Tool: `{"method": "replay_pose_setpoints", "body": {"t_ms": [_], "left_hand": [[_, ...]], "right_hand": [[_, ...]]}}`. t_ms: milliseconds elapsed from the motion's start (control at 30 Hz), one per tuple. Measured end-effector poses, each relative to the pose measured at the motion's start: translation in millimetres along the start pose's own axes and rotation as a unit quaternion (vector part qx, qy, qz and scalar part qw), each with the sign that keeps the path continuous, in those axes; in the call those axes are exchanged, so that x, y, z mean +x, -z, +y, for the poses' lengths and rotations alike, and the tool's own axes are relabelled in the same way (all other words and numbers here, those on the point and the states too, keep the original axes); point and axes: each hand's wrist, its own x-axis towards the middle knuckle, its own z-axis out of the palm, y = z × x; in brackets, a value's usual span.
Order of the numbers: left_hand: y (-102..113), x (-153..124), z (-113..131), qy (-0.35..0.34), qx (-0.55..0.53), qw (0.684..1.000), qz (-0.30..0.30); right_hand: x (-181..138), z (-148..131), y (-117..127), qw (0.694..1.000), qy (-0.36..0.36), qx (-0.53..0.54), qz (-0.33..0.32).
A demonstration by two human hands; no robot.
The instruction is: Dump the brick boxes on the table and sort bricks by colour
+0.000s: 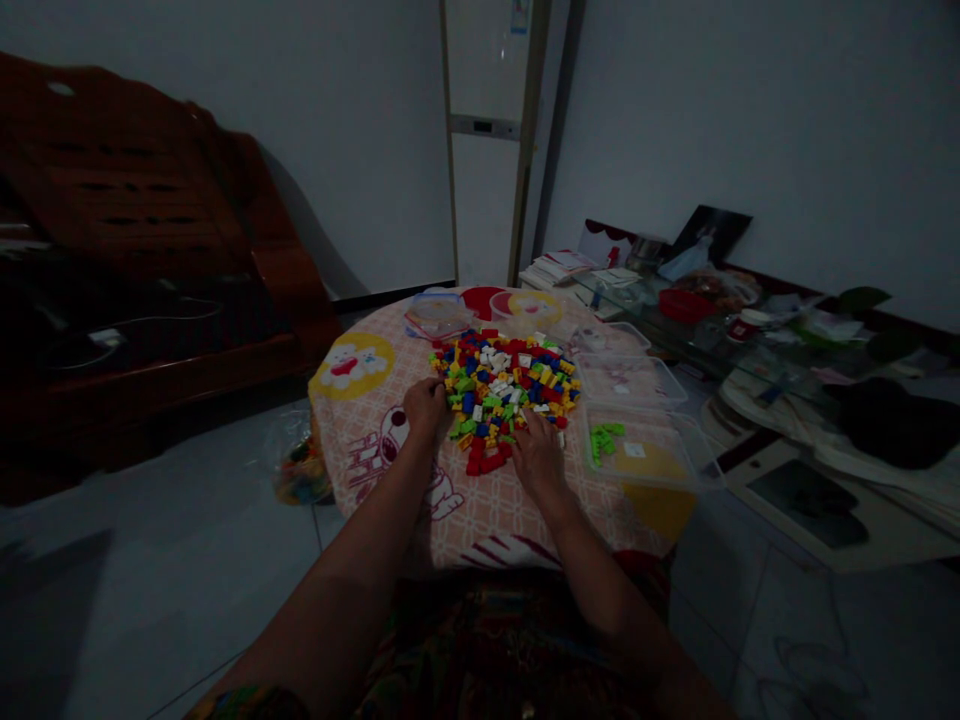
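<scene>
Toy bricks [510, 385] lie by left hand [425, 404] and right hand [538, 452], neither grip discernible, near a clear box [664, 460] with unreadable label [634, 450].

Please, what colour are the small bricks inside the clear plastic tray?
Those small bricks are bright green, best seen in the head view.

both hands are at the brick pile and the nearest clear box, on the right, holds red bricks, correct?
Not red: the head view shows green bricks in the nearest clear box, on the right. The left hand and right hand are at the brick pile.
</scene>
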Motion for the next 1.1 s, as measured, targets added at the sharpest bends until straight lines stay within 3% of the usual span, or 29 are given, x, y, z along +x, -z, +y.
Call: {"method": "replay_pose_setpoints", "body": {"t_ms": [133,567,800,967,1100], "left_hand": [[2,-1,1,-0.001,0.000,1.000,-0.002],[-4,2,-4,-0.009,-0.014,1.000,0.005],[-3,1,-3,-0.005,0.002,1.000,0.004],[-3,1,-2,-0.004,0.003,1.000,0.001],[-4,1,-2,-0.002,-0.002,1.000,0.005]], "right_hand": [[1,-3,-1,1.000,-0.022,0.000,0.003],[-8,4,15,0.989,0.000,0.036,0.146],[-2,46,53,0.968,-0.048,0.017,0.247],[-10,85,72,0.954,-0.109,-0.040,0.276],[-10,91,74,0.948,-0.125,-0.055,0.286]]}}
